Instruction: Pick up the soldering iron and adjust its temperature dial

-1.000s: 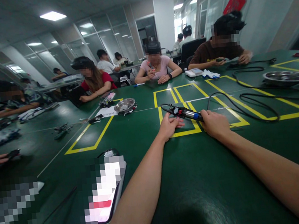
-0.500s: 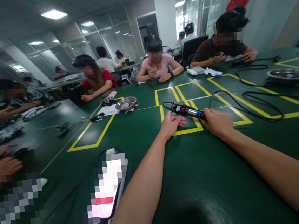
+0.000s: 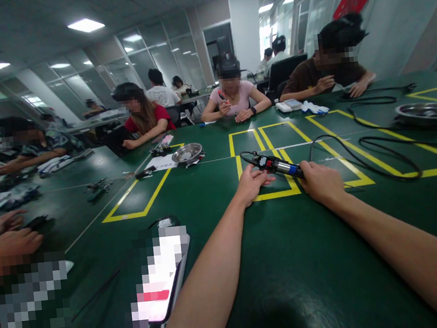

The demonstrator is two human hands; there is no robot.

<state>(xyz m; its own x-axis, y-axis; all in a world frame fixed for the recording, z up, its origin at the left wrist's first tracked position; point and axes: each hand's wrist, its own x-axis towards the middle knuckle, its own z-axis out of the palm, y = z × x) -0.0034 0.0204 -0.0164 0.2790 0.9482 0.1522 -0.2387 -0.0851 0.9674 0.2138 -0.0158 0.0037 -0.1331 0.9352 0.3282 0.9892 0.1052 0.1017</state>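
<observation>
My right hand (image 3: 322,179) is closed round the rear of what looks like a corded electric screwdriver (image 3: 284,166), with a black body, a silver barrel and a blue band. The tool points left over the green table, and its black cable (image 3: 322,137) runs off behind my hand. My left hand (image 3: 253,184) is closed at the tool's front end, on a small black part (image 3: 261,161) with red and white bits and a loop of black wire. Some of the left fingertips show beneath the barrel. Where the tool's tip meets the part is too small to make out.
Yellow tape rectangles (image 3: 277,195) mark the green table (image 3: 289,260). A metal bowl (image 3: 187,153) stands left of centre, another bowl (image 3: 428,113) at right. A phone (image 3: 163,277) lies by my left forearm. A co-worker's hands (image 3: 9,238) are at far left; several people sit opposite.
The whole view has shifted slightly to the right and down. Both my hands keep the same hold on the tool and the black part.
</observation>
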